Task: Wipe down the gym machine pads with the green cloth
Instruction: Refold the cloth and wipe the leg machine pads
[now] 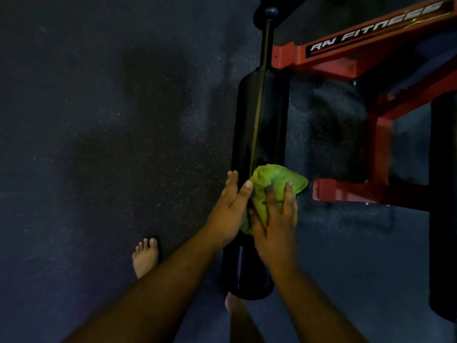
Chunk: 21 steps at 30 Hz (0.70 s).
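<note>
Head view: I see a black roller pad [259, 144] running lengthwise away from me on a black bar, mounted to a red machine frame [346, 60] at right. My right hand [274, 224] presses the green cloth [274, 184] onto the pad's upper surface; its fingers [288, 194] lie spread over the bunched cloth. My left hand [228, 214] rests against the pad's left side, just beside the cloth, fingers straight and together, holding nothing. A bare foot [145, 256] stands on the dark speckled floor [99, 144].
</note>
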{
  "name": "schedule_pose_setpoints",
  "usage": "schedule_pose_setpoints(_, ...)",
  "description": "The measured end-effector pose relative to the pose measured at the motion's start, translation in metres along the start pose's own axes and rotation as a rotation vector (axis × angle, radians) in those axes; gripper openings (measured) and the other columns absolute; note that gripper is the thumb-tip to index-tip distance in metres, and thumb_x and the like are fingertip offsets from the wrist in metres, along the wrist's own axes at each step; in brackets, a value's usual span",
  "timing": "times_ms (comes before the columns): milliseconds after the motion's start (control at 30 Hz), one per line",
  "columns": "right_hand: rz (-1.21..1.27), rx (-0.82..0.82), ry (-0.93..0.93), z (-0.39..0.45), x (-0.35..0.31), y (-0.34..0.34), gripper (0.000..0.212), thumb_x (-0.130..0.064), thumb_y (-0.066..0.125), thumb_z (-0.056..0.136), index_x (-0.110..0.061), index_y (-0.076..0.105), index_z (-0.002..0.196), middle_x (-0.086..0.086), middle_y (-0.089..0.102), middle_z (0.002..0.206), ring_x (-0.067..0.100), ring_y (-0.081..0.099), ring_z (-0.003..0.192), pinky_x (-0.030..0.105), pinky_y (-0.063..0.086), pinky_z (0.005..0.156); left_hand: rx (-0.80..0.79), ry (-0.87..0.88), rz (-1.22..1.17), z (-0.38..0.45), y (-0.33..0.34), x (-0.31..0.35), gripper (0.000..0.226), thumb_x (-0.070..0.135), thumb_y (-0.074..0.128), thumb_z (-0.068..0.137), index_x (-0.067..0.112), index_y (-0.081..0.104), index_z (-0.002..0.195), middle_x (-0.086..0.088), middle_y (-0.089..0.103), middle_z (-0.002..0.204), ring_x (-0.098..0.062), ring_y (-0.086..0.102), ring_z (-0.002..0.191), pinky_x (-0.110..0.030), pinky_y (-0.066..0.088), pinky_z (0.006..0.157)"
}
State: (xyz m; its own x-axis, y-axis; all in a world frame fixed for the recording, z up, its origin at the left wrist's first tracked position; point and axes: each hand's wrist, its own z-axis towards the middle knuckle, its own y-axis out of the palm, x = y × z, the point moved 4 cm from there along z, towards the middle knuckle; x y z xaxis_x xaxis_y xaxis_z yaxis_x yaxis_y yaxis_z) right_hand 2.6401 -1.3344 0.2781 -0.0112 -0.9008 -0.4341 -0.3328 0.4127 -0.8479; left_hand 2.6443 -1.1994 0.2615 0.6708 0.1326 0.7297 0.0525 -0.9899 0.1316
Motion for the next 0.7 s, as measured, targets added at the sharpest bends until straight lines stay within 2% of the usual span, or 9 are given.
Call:
schedule_pose_setpoints(33, -0.009, -0.01, 0.027, 0.005, -0.002, 0.002, 0.074, -0.061, 0.044, 0.094, -0.065, -0.005, 0.15, -0.011, -0.023, 0.168, 0.036, -0.005, 0.156, 0.063, 0.032, 0.113, -0.017, -0.006, 0.03, 0.003, 0.002, 0.0, 0.09, 0.074, 0.028, 0.089, 0.028, 0.006, 0.163, 0.011, 0.001, 0.17, -0.004, 0.001, 0.154, -0.026, 0.0, 0.123)
schedule_pose_setpoints(100, -0.051, -0.016, 0.03, 0.037, -0.011, 0.001, 0.08, -0.058, 0.05, 0.095, -0.065, -0.006, 0.151, -0.007, -0.026, 0.168, 0.039, -0.007, 0.155, 0.068, 0.037, 0.11, -0.023, -0.006, 0.007, 0.013, -0.002, -0.005, 0.093, 0.082, 0.031, 0.086, 0.033, 0.014, 0.162, 0.011, 0.01, 0.17, -0.006, 0.008, 0.155, -0.034, 0.005, 0.127)
schedule_pose_setpoints(200, -0.177, 0.061, -0.065, 0.104, -0.032, -0.01, 0.07, -0.059, 0.047, 0.098, -0.057, 0.01, 0.156, 0.0, -0.011, 0.171, 0.045, 0.007, 0.152, 0.069, 0.037, 0.109, 0.015, -0.016, -0.098, 0.027, -0.017, -0.014, 0.099, 0.096, 0.038, 0.075, 0.037, 0.038, 0.155, 0.011, 0.039, 0.16, -0.006, 0.035, 0.147, -0.043, 0.024, 0.126)
schedule_pose_setpoints(267, -0.207, 0.106, -0.113, 0.151, -0.046, -0.02, 0.063, -0.054, 0.049, 0.099, -0.055, 0.022, 0.156, 0.0, -0.002, 0.172, 0.045, 0.013, 0.151, 0.066, 0.036, 0.111, 0.041, -0.038, -0.105, 0.031, -0.022, -0.015, 0.109, 0.1, 0.039, 0.069, 0.033, 0.04, 0.154, 0.011, 0.042, 0.158, -0.007, 0.037, 0.146, -0.042, 0.025, 0.126)
schedule_pose_setpoints(367, -0.169, 0.12, -0.098, 0.199, -0.061, -0.031, 0.06, -0.05, 0.053, 0.099, -0.054, 0.028, 0.154, -0.003, 0.003, 0.172, 0.041, 0.014, 0.151, 0.065, 0.04, 0.108, 0.022, -0.034, -0.037, 0.027, -0.017, -0.011, 0.114, 0.098, 0.032, 0.07, 0.028, 0.027, 0.16, 0.008, 0.028, 0.166, -0.01, 0.024, 0.153, -0.041, 0.017, 0.128)
schedule_pose_setpoints(467, -0.14, 0.117, -0.119, 0.164, -0.048, -0.03, 0.061, -0.054, 0.047, 0.094, -0.05, 0.033, 0.154, 0.001, 0.012, 0.171, 0.041, 0.022, 0.149, 0.06, 0.037, 0.113, 0.029, 0.038, 0.001, 0.021, -0.011, -0.003, 0.113, 0.096, 0.029, 0.074, 0.03, 0.007, 0.163, 0.011, 0.007, 0.17, -0.008, 0.006, 0.156, -0.044, 0.008, 0.129)
schedule_pose_setpoints(533, -0.113, 0.055, -0.132, 0.096, -0.03, -0.023, 0.066, -0.052, 0.042, 0.091, -0.05, 0.029, 0.156, 0.002, 0.009, 0.171, 0.041, 0.021, 0.148, 0.059, 0.034, 0.116, 0.053, 0.05, -0.016, 0.016, -0.01, 0.007, 0.11, 0.095, 0.029, 0.076, 0.034, -0.001, 0.162, 0.01, 0.005, 0.17, -0.008, 0.008, 0.155, -0.044, 0.01, 0.129)
schedule_pose_setpoints(600, -0.034, -0.016, -0.094, 0.044, -0.017, -0.015, 0.069, -0.046, 0.042, 0.09, -0.053, 0.023, 0.156, -0.002, 0.004, 0.172, 0.04, 0.017, 0.15, 0.06, 0.035, 0.115, 0.035, 0.054, -0.027, 0.012, -0.008, 0.017, 0.104, 0.089, 0.03, 0.08, 0.034, -0.004, 0.161, 0.008, 0.005, 0.171, -0.005, 0.011, 0.153, -0.035, 0.013, 0.127)
schedule_pose_setpoints(700, -0.037, 0.032, -0.063, 0.09, -0.022, -0.012, 0.065, -0.049, 0.043, 0.093, -0.051, 0.026, 0.156, 0.001, 0.007, 0.171, 0.039, 0.015, 0.152, 0.061, 0.03, 0.118, 0.027, 0.066, 0.024, 0.02, -0.007, 0.017, 0.109, 0.091, 0.029, 0.077, 0.031, 0.0, 0.163, 0.008, 0.008, 0.17, -0.004, 0.013, 0.152, -0.027, 0.014, 0.122)
